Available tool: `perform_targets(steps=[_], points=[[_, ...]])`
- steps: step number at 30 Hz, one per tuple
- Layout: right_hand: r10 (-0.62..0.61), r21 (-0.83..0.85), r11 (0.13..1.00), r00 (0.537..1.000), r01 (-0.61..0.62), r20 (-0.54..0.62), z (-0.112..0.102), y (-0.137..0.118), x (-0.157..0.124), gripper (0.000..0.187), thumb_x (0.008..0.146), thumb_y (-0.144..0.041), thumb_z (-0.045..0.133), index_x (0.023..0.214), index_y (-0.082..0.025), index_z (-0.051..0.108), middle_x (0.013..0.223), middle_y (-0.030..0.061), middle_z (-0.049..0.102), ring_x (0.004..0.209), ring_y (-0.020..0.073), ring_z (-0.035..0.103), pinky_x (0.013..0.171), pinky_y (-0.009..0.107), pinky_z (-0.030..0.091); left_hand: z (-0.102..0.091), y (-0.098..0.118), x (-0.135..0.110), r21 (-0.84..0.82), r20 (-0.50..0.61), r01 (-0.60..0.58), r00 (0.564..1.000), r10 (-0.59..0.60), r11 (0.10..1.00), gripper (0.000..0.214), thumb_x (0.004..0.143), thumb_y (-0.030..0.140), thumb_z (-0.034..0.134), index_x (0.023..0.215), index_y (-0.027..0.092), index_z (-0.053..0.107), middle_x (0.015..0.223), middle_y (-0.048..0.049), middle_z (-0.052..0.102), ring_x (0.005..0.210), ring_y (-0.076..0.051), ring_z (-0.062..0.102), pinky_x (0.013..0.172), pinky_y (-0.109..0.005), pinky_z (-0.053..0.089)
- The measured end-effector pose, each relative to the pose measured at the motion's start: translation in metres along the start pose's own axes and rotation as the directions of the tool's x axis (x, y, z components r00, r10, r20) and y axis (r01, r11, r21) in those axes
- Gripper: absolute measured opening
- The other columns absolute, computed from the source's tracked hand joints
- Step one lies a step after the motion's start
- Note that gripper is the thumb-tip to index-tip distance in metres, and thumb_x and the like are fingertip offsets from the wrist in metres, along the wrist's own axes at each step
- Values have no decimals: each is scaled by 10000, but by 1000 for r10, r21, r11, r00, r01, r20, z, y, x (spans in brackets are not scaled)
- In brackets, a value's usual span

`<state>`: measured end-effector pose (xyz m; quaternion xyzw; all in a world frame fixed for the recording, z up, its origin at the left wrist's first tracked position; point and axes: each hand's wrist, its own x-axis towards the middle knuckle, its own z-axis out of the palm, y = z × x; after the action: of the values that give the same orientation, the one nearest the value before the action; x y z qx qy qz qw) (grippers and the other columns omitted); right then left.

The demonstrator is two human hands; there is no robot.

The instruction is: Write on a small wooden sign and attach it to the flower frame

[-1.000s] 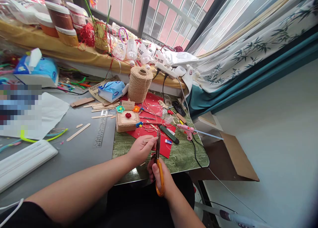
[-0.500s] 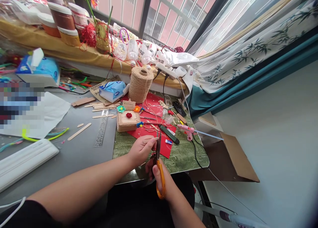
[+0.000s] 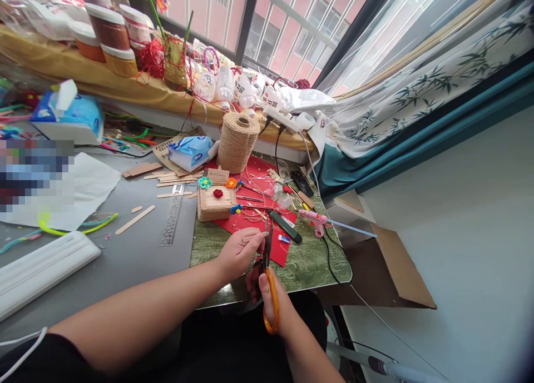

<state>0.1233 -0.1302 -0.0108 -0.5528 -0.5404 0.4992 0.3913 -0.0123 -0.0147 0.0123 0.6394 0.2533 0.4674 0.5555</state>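
Pinched in my left hand [image 3: 238,254] is a wooden craft stick [image 3: 250,238], its tip reaching the scissor blades. My right hand [image 3: 271,299] grips orange-handled scissors [image 3: 272,302], blades pointing up and slightly parted around the stick's end. Just beyond my hands stands a twine-wrapped box [image 3: 217,204] with a red rose [image 3: 217,193] on top and small coloured flowers at its corners. A big spool of twine [image 3: 237,143] stands behind the box. More craft sticks [image 3: 179,178] lie to its left. The lower fingers of my right hand are partly hidden in shadow.
On a red sheet [image 3: 278,252] lie a dark green utility knife [image 3: 285,226] and loose twine. A pink glue gun [image 3: 315,220] rests near the table's right edge. A clear ruler [image 3: 171,222], a white device [image 3: 50,272] and wipes packs [image 3: 191,152] are to the left.
The view has shifted very slightly. Both hands, the stick and the scissors keep nearly the same position relative to each other.
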Motion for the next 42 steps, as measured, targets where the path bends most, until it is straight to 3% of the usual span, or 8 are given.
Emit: perform_targets(steps=[30, 36, 42], points=[[3, 31, 1000, 1000, -2, -19, 2, -10, 6, 443, 1019, -685, 432, 944, -252, 482, 692, -12, 469, 532, 153, 435, 459, 287, 393, -1, 4, 2, 9, -6, 6, 1000, -6, 1000, 434, 1059, 404, 416, 711, 183, 554, 706, 1, 533, 696, -138, 515, 705, -269, 413], [-20, -23, 1000, 1000, 20, 18, -3, -5, 4, 435, 1033, -667, 414, 1046, -241, 501, 780, 12, 494, 591, 166, 468, 518, 309, 418, -1, 2, 1, 32, -15, -12, 1000, 13, 999, 463, 1063, 413, 398, 689, 185, 545, 692, 0, 531, 694, -139, 520, 696, -268, 409], [-41, -103, 993, 991, 54, 126, -13, -14, 2, 426, 1048, -646, 396, 1081, -239, 520, 896, 47, 584, 666, 181, 552, 610, 335, 473, -1, -1, 1, 31, -25, -15, 1000, 16, 999, 464, 1064, 419, 399, 694, 184, 554, 700, -2, 544, 708, -142, 537, 720, -269, 424]])
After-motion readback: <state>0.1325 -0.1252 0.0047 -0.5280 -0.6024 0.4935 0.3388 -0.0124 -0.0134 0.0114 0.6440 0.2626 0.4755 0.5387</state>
